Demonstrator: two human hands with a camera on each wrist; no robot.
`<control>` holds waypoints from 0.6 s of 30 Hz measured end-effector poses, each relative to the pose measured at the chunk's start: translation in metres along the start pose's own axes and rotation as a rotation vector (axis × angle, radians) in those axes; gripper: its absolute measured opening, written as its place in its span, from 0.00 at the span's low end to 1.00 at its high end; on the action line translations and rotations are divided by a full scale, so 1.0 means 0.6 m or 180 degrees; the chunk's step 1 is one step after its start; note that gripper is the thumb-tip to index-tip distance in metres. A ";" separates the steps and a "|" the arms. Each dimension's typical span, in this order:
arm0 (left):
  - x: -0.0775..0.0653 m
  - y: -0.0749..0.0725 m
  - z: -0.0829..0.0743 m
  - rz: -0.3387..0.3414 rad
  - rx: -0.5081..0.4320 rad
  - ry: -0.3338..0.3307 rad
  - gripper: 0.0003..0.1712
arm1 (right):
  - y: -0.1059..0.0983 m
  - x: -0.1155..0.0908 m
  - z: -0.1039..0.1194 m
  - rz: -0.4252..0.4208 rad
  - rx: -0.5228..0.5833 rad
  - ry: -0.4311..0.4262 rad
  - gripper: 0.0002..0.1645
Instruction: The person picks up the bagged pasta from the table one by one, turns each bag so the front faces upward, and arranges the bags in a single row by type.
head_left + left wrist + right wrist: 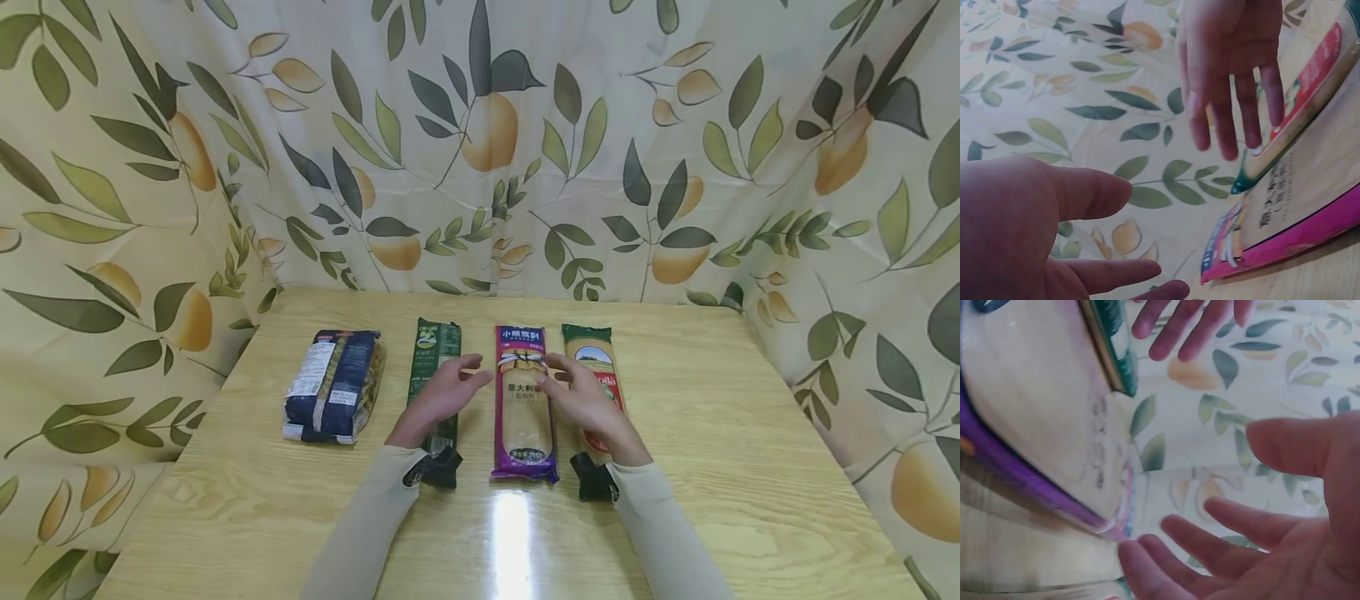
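Hovering over the table (757,433), my two hands face each other across the purple packet (525,429), and neither one grips anything. My left hand (448,390) has its thumb and fingers apart and only loosely bent, the tips near the packet's left edge with a small gap between. My right hand (592,408) is likewise loose and ungripped, its fingers slightly spread; from above, their tips overlap the packet's right edge, though I cannot tell whether they touch it.

The purple packet lies flat on the table between my hands, lengthwise to me, its blue printed end pointing away and pale pasta showing through its front. Beneath my left hand and wrist runs a green packet (447,425), partly hidden by them. On the other side, my right hand and wrist cover part of a packet with a green end and a red label (592,354). Farther left, well apart from my hands, a blue bag (324,408) lies slightly askew.

Dark straps (444,471) circle my wrists beside the pale sleeves (372,512). Behind the table hangs a cloth (465,275) printed with leaves and orange fruit.
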State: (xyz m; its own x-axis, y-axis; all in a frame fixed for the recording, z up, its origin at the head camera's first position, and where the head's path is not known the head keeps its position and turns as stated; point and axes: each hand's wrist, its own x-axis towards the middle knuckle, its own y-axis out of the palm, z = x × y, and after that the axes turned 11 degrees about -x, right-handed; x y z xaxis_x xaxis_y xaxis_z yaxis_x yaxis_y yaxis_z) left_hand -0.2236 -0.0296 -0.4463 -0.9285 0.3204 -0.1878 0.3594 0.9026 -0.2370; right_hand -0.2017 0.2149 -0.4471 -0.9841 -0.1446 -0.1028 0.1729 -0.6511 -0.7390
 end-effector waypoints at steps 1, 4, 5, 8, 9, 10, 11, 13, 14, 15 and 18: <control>-0.002 -0.002 -0.002 -0.0015 -0.0034 0.0004 0.33 | -0.002 -0.002 0.003 -0.0056 0.0033 -0.0029 0.36; -0.008 -0.009 -0.006 -0.0077 -0.0126 0.0061 0.32 | -0.007 -0.007 0.013 -0.0263 0.0173 -0.0129 0.36; -0.010 -0.011 -0.007 -0.0105 -0.0152 0.0073 0.32 | -0.008 -0.009 0.017 -0.0328 0.0242 -0.0153 0.35; -0.015 -0.019 -0.010 -0.0168 -0.0173 0.0107 0.31 | -0.011 -0.014 0.032 -0.0449 0.0361 -0.0271 0.34; -0.018 -0.022 -0.011 -0.0190 -0.0179 0.0104 0.31 | -0.012 -0.015 0.037 -0.0471 0.0380 -0.0290 0.34; -0.020 -0.025 -0.011 -0.0200 -0.0173 0.0115 0.31 | -0.014 -0.016 0.043 -0.0493 0.0387 -0.0313 0.34; -0.021 -0.029 -0.012 -0.0205 -0.0175 0.0127 0.31 | -0.015 -0.016 0.049 -0.0520 0.0396 -0.0337 0.34; -0.025 -0.036 -0.014 -0.0217 -0.0171 0.0163 0.31 | -0.019 -0.017 0.061 -0.0563 0.0405 -0.0384 0.34; -0.028 -0.040 -0.016 -0.0229 -0.0182 0.0161 0.31 | -0.020 -0.016 0.067 -0.0566 0.0418 -0.0414 0.34; -0.030 -0.044 -0.017 -0.0241 -0.0174 0.0172 0.31 | -0.022 -0.017 0.073 -0.0565 0.0448 -0.0443 0.34; -0.037 -0.056 -0.024 -0.0287 -0.0167 0.0197 0.32 | -0.025 -0.019 0.094 -0.0541 0.0575 -0.0509 0.33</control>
State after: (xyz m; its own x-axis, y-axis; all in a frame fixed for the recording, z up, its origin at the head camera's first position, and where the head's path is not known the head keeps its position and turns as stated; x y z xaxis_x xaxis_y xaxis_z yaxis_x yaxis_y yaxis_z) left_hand -0.2164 -0.0627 -0.4208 -0.9614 0.2528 -0.1083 0.2701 0.9419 -0.1998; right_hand -0.1910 0.1840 -0.3974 -0.9833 -0.1284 0.1290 0.0246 -0.7960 -0.6048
